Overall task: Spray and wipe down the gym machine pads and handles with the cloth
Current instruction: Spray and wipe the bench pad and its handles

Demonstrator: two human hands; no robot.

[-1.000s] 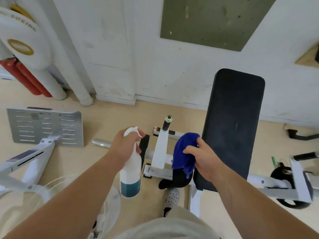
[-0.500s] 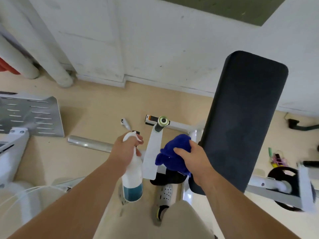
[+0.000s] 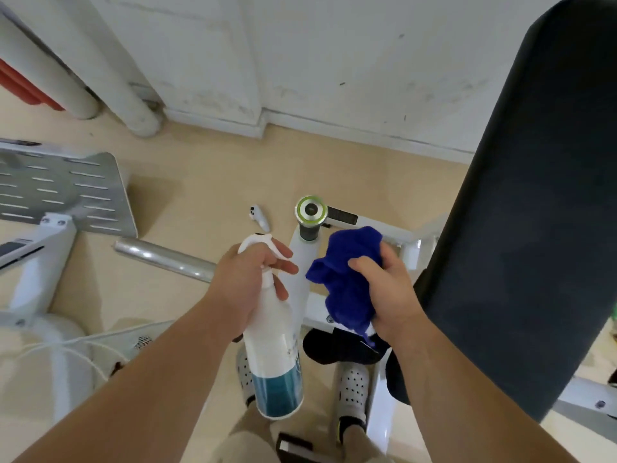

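Note:
My left hand [image 3: 248,282] grips the neck of a white spray bottle [image 3: 273,345] with blue liquid at its bottom, fingers round the trigger. My right hand [image 3: 384,289] holds a bunched blue cloth [image 3: 347,279] just right of the bottle. A long black pad [image 3: 521,208] of the gym machine rises at the right, close beside my right hand. The machine's white frame [image 3: 298,282] carries a black handle with a silver, green-ringed end cap [image 3: 311,210] just above both hands. A small black pad [image 3: 337,345] lies under the cloth.
A perforated metal footplate [image 3: 63,192] on a white frame stands at the left. A chrome bar [image 3: 163,257] lies on the tan floor. A small white object [image 3: 258,217] rests on the floor near the handle. White wall and pipes [image 3: 110,75] stand behind. My feet in white clogs [image 3: 352,392] are below.
The view has moved closer to the machine and the black pad. Both hands have come nearer together, still holding the bottle and the cloth.

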